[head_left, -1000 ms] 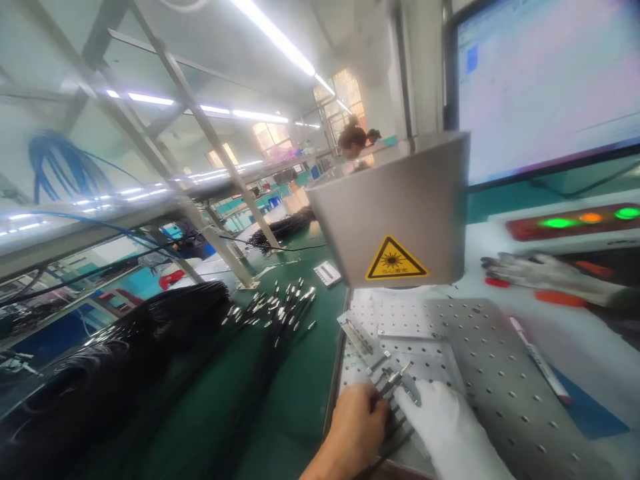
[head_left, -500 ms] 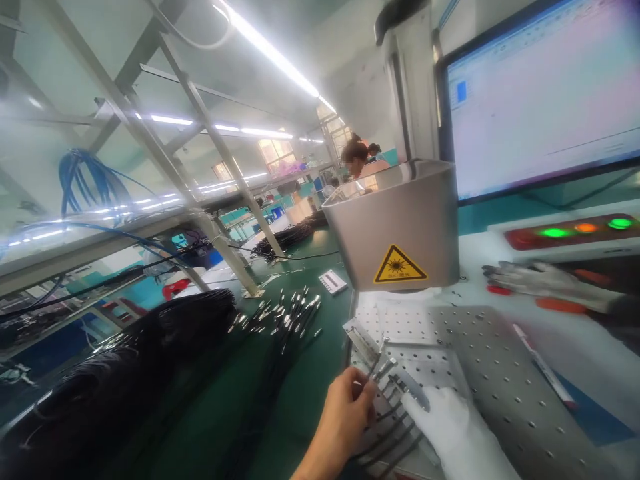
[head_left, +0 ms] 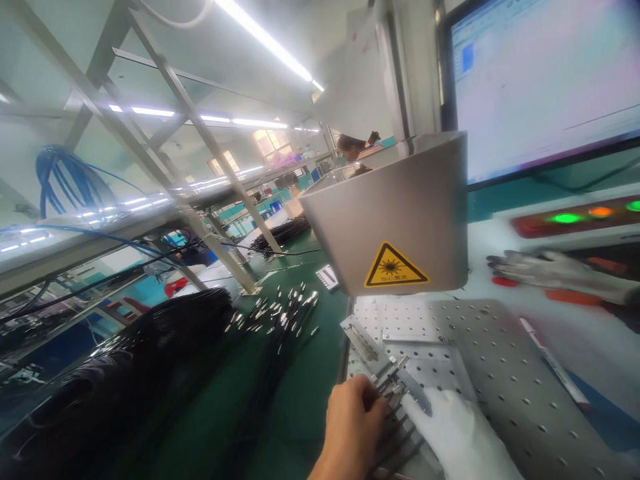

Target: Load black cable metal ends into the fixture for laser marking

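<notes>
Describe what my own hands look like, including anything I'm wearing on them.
Your left hand has no glove, and no sleeve, ring or watch shows on it or the visible part of its forearm. Your right hand wears a plain white glove that runs up past the wrist to the picture's bottom edge, with no marking that I can make out.

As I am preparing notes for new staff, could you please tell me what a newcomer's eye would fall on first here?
Probably the yellow warning triangle, low on the big grey housing right of centre, and the bright monitor at upper right. Next, perhaps, the heap of black cable at lower left. Below the housing, a bare left hand and a white-gloved right hand meet at a metal fixture.
</notes>
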Available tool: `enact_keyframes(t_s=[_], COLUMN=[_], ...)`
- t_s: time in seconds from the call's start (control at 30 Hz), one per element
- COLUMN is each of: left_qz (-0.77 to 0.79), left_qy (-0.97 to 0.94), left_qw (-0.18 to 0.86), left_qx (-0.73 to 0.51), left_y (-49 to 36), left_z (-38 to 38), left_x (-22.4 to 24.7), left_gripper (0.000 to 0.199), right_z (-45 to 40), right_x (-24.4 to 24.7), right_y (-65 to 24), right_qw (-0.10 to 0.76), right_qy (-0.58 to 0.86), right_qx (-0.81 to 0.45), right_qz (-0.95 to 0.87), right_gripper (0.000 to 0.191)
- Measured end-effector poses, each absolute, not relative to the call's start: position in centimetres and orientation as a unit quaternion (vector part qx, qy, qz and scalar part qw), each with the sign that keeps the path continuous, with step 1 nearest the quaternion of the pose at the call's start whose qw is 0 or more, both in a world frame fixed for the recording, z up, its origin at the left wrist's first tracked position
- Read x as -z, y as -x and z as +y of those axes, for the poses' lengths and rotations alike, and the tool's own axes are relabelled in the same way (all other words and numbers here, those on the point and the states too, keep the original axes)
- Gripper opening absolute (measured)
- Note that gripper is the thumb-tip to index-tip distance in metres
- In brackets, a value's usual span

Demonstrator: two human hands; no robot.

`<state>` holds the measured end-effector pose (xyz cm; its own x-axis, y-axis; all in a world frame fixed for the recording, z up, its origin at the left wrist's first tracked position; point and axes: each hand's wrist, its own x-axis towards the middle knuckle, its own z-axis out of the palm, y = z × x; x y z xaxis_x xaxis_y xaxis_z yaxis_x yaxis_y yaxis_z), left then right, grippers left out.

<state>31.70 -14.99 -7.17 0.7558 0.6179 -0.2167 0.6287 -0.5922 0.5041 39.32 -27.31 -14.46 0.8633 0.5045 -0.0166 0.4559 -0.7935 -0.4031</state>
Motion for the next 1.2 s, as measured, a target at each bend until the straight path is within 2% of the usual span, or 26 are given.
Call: enact_keyframes(t_s=[0.1, 0.43, 0.67, 0.83, 1.0, 1.1, 1.17, 1.2], left_qz=[0.362, 0.343, 0.339, 0.326, 0.289, 0.253, 0.256, 0.263], left_qy=[-0.896, -0.893, -0.872, -0.862, -0.855, -0.824, -0.836, -0.859], left_qw=[0.255, 0.288, 0.349, 0.385, 0.429, 0.504, 0.482, 0.434], left_qx=[0.03, 0.047, 0.049, 0.055, -0.03, -0.051, -0.06, -0.068], left_y=[-32.0, -32.3, -32.6, -32.4, -31.5, -30.9, -30.5, -30.3], left_z=[-15.3, -14.8, -14.2, -13.9, -13.3, -12.6, -12.5, -12.6], left_x=[7.1, 7.0, 7.5, 7.4, 6.2, 5.7, 5.6, 5.6], left_gripper=[0.011, 0.013, 0.014, 0.012, 0.006, 0.019, 0.021, 0.021], right_z=[-27.3, -26.6, -26.8, -26.8, -26.6, -26.3, -26.1, -26.0], right_x=[14.3, 13.6, 14.0, 14.0, 13.9, 14.4, 14.9, 15.1], right_y=[-39.3, -39.9, -40.1, -40.5, -40.6, -40.7, -40.8, -40.9], right_qw=[0.202, 0.193, 0.167, 0.169, 0.179, 0.189, 0.189, 0.187], right_qy=[0.945, 0.946, 0.928, 0.935, 0.936, 0.935, 0.937, 0.939], right_qx=[-0.075, -0.085, -0.078, -0.068, -0.048, -0.045, -0.058, -0.069], right_qz=[-0.248, -0.247, -0.324, -0.303, -0.3, -0.296, -0.287, -0.281], right_gripper=[0.036, 0.04, 0.028, 0.036, 0.037, 0.036, 0.039, 0.042])
